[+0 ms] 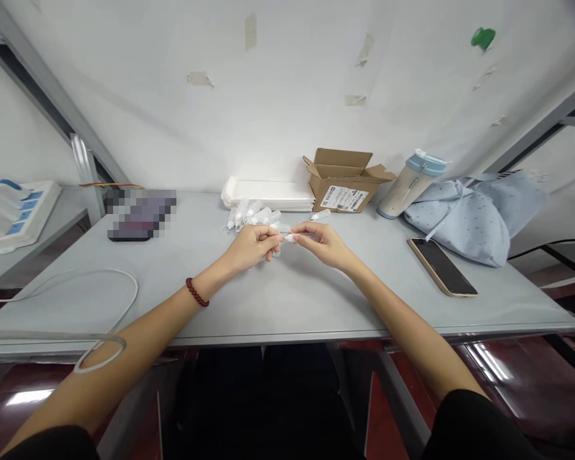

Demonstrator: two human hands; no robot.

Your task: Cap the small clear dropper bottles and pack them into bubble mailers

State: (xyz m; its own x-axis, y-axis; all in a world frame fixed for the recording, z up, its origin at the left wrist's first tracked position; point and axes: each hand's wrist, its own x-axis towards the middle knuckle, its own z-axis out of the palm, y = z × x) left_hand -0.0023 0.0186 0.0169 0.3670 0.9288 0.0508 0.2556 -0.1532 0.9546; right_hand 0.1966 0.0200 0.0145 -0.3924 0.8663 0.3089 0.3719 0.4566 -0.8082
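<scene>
Over the middle of the table, my left hand (255, 246) and my right hand (326, 245) meet, fingertips nearly touching. My right thumb and fingers pinch a small white plastic piece (289, 238), perhaps the neck or cap of a bottle. The left fingers are closed in a pinch beside it; what lies in them is mostly hidden. Just behind my left hand is a pile of small translucent squeeze bottles (252, 212) with white tops. One more such bottle (321, 215) lies apart, behind my right hand.
Behind the pile lies a stack of white trays (268, 193), beside an open cardboard box (341, 191). A tumbler (411, 185), a blue cloth bag (464, 217) and a phone (441, 267) are at right. At left are a blurred-out item (141, 216) and a looped white cable (135, 287).
</scene>
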